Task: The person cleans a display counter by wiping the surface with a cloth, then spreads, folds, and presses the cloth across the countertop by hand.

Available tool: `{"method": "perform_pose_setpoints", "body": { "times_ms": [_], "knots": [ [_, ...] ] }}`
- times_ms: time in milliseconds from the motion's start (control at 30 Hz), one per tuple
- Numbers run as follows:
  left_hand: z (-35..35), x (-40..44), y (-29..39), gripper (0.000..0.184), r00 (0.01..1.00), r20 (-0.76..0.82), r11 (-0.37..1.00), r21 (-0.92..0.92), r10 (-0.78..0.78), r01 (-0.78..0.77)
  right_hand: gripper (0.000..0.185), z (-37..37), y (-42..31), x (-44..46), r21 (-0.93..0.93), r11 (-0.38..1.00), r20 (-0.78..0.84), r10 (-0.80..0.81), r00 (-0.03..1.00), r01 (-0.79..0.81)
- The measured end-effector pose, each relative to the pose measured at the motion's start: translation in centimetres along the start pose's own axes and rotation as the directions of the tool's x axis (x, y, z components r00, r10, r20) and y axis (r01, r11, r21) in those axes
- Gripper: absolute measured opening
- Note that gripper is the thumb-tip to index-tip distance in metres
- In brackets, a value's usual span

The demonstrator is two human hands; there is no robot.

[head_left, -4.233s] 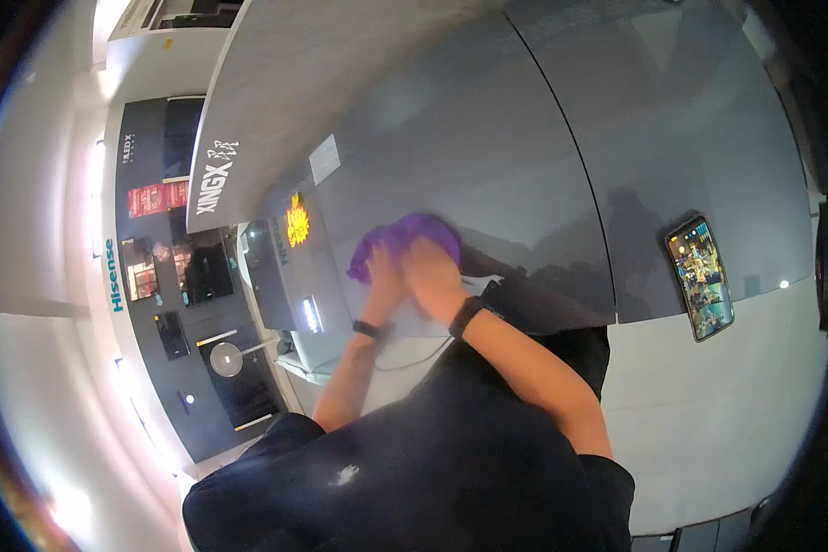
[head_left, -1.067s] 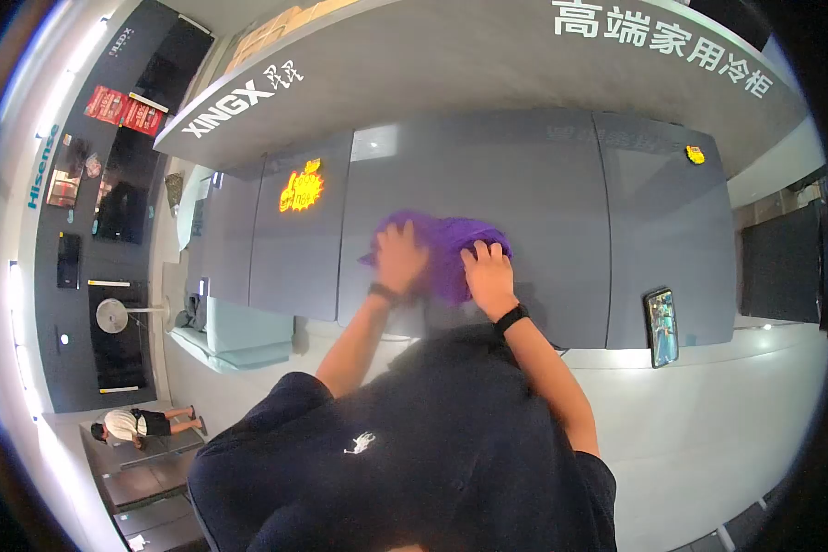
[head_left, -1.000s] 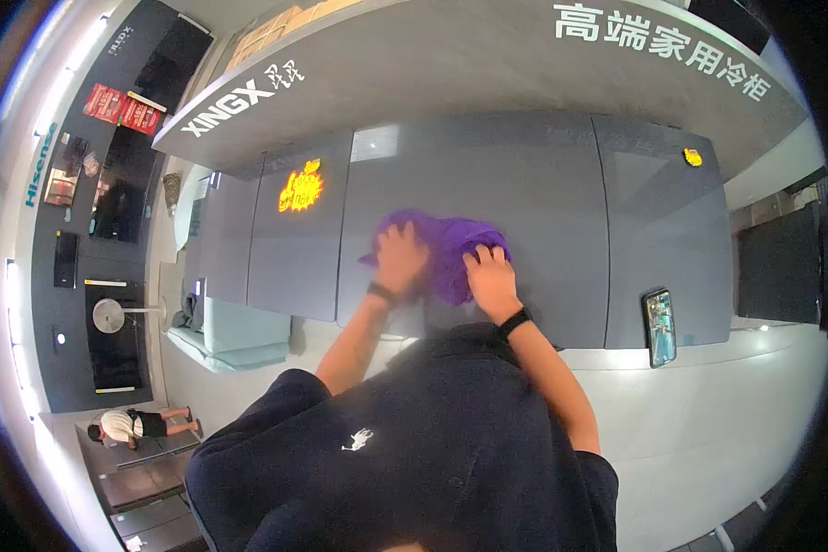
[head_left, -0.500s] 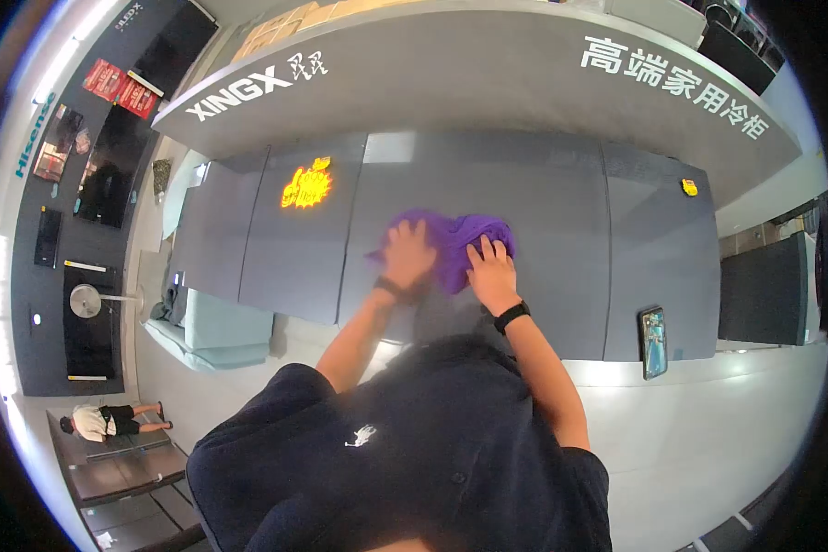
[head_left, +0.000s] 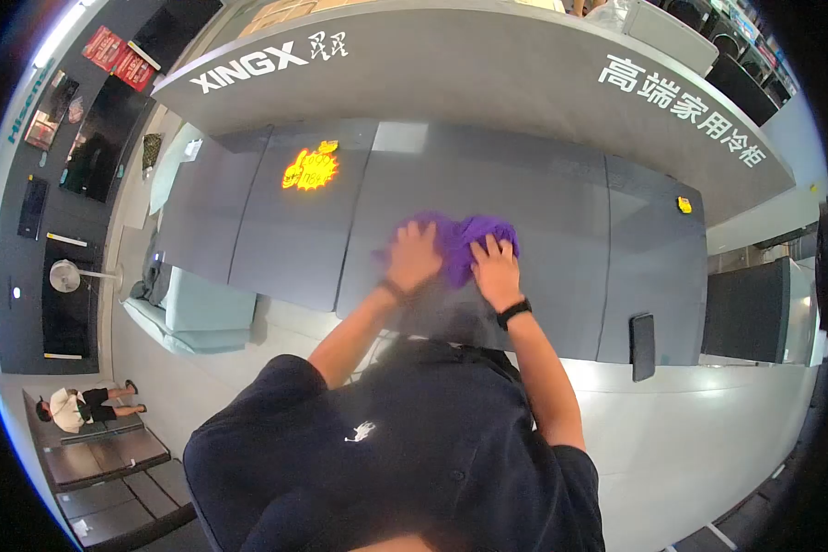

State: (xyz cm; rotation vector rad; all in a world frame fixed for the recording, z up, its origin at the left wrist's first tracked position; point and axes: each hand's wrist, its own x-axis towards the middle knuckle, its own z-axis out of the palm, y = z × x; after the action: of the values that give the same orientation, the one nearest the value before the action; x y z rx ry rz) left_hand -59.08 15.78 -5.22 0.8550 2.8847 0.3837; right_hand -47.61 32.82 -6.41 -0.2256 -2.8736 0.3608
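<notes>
A bunched purple cloth [head_left: 453, 241] lies on the dark grey flat top [head_left: 515, 184] in front of me. My left hand [head_left: 415, 255] presses on the cloth's left part, its fingers bent over it and somewhat blurred. The heaped right part is gripped under the curled fingers of my right hand [head_left: 498, 272], which has a black band at the wrist. Both hands are close together, and some of the cloth shows between them. What lies beneath the palms is hidden.
A dark phone [head_left: 643, 347] sits at the front right edge. Yellow burst-shaped price tags stand at left [head_left: 311, 167] and far right [head_left: 684, 205]. A grey sign panel [head_left: 488, 69] rises behind. A pale blue seat [head_left: 202, 313] is to the left; farther off, a person [head_left: 69, 409].
The view has shifted slightly. Both hands stay on the purple cloth in nearly the same place, and its folds are a little more gathered.
</notes>
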Motion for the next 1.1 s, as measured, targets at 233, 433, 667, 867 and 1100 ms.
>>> {"method": "perform_pose_setpoints", "body": {
  "times_ms": [233,433,667,867,1100],
  "knots": [
    [0.0,-4.9,-1.9,0.062,0.997,-0.041,0.995,-0.077,0.063,-0.066,0.040,-0.9,-2.6,-3.7,0.047,0.995,0.070,0.085,0.994,-0.089],
    [0.0,-10.4,-3.2,0.065,1.000,0.011,0.992,-0.122,0.014,-0.013,0.046,-2.3,-5.3,-10.6,0.017,0.993,0.103,0.119,0.988,-0.121],
    [-0.9,-2.6,-3.2,0.064,0.999,0.033,0.993,-0.119,0.031,-0.027,0.035,0.3,-6.2,-3.5,-0.030,0.960,0.021,0.280,0.960,-0.279],
    [-0.9,-8.5,-5.7,0.057,0.994,-0.008,0.982,-0.154,0.108,-0.108,0.039,0.2,-8.3,-9.5,-0.006,0.979,-0.038,0.205,0.978,-0.205],
    [0.3,-5.5,-4.2,0.069,0.995,-0.004,0.992,-0.075,0.098,-0.098,0.042,0.9,-6.7,-7.0,0.023,0.987,-0.174,0.162,0.971,-0.160]
  ]
}}
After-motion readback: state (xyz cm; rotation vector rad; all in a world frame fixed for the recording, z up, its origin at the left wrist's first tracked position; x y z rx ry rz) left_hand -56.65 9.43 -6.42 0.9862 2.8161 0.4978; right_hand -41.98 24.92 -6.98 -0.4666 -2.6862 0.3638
